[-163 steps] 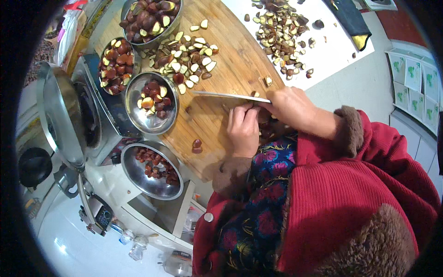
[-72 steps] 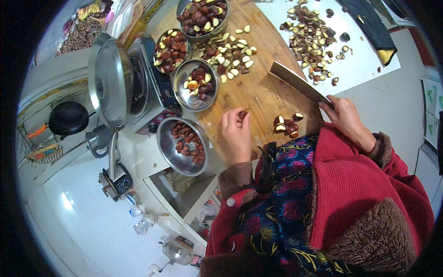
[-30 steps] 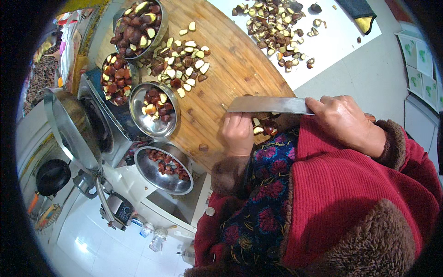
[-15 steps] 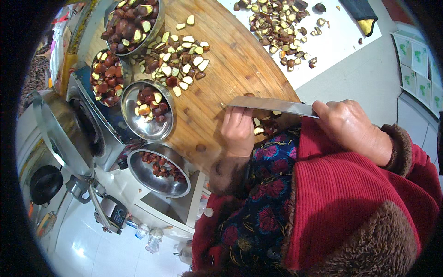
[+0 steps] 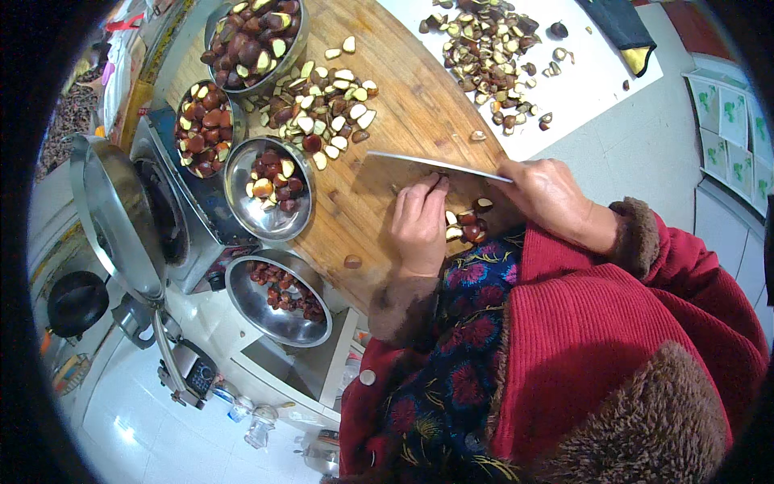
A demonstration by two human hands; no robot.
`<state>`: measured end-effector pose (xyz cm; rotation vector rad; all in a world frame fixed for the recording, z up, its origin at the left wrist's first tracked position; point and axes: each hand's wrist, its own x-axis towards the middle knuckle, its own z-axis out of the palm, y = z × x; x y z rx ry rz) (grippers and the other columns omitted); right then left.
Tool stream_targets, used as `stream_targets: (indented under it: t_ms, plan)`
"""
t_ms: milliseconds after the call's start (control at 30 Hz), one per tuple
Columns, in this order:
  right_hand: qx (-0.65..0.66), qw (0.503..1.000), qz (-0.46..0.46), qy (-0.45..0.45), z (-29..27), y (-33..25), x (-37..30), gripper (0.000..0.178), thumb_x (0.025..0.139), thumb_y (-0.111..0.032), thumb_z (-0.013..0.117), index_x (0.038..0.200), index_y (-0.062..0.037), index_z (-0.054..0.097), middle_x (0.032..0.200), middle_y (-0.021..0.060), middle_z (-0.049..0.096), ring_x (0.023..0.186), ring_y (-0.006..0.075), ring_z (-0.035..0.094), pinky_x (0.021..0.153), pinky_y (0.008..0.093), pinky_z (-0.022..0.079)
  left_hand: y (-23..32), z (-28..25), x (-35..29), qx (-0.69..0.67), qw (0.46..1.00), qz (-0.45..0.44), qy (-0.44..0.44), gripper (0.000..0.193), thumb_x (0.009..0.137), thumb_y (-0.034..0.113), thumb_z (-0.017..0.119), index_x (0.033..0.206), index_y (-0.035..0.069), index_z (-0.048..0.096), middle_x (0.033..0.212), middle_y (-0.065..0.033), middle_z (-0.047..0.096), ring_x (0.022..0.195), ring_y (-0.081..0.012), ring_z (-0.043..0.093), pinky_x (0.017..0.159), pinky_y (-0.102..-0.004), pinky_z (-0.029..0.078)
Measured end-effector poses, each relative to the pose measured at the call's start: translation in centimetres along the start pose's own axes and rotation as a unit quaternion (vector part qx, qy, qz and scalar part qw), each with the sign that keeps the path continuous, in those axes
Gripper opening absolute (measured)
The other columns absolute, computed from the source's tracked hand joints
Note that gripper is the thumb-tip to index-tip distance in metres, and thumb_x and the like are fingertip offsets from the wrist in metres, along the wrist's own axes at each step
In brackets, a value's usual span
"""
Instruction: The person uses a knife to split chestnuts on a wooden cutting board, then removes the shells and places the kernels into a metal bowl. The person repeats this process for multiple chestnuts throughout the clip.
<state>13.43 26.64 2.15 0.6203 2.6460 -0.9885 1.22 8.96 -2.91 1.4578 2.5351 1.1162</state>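
Note:
My right hand [image 5: 548, 198] is closed round the handle of a knife [image 5: 431, 164], its long blade stretching left above the wooden cutting board [image 5: 387, 89]. My left hand [image 5: 419, 222] rests on the board just on the near side of the blade. Its fingers are bent and pressed together, with a small brown chestnut mostly hidden under the fingertips. Several cut and whole chestnuts [image 5: 470, 228] lie beside that hand, against my patterned apron [image 5: 476, 282]. A small pale chestnut piece [image 5: 478, 135] sits beyond the knife, near the board's right edge.
A heap of cut chestnuts [image 5: 322, 113] lies farther back. Metal bowls of chestnuts line the left: a big bowl [image 5: 300, 48], a small bowl [image 5: 239, 129] and a shallow bowl [image 5: 250, 211]. A lower bowl [image 5: 274, 319] holds dark pieces. Shell scraps [image 5: 492, 48] cover a white sheet [image 5: 564, 105].
The knife and my right hand have shifted left and away from me; the blade has turned edge-on. My left fingertips now show more. A small piece appears beyond the blade.

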Motion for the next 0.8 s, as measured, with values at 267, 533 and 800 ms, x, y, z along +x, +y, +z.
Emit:
stream_targets:
  t_ms: [267,533,800]
  plan:
    - [-0.001,1.0,-0.001,0.003,-1.5,2.6,-6.3,0.018,0.089,-0.017,0.063,0.083,-0.0024,0.055,0.068,0.0207,0.062,0.064,0.0407,0.064,0.057,0.0485,0.052,0.9,0.2,0.5,0.02,0.992,-0.107,-0.055,0.026,0.082,0.013,0.076,0.103,0.004,0.066,0.106,-0.0144,0.061,0.095,-0.0376,0.06,0.081,-0.0429,0.049]
    - [0.052,0.995,0.058,0.055,-1.2,3.5,-7.0,0.021,0.093,-0.02,0.063,0.082,-0.0009,0.06,0.066,0.0229,0.061,0.063,0.042,0.063,0.058,0.0493,0.05,1.2,-0.2,-0.8,-0.097,0.974,-0.203,-0.025,0.025,0.083,-0.001,0.073,0.106,-0.001,0.064,0.107,-0.0115,0.064,0.095,-0.0207,0.067,0.083,-0.0318,0.059]
    - [0.063,0.993,0.083,0.047,-1.1,3.7,-6.7,0.025,0.094,-0.022,0.062,0.082,-0.0004,0.062,0.067,0.024,0.061,0.064,0.0433,0.062,0.058,0.0492,0.05,1.8,-0.3,-1.3,-0.204,0.924,-0.324,0.001,0.03,0.087,0.0,0.071,0.115,0.002,0.06,0.114,-0.0098,0.065,0.102,-0.0186,0.066,0.087,-0.0305,0.058]
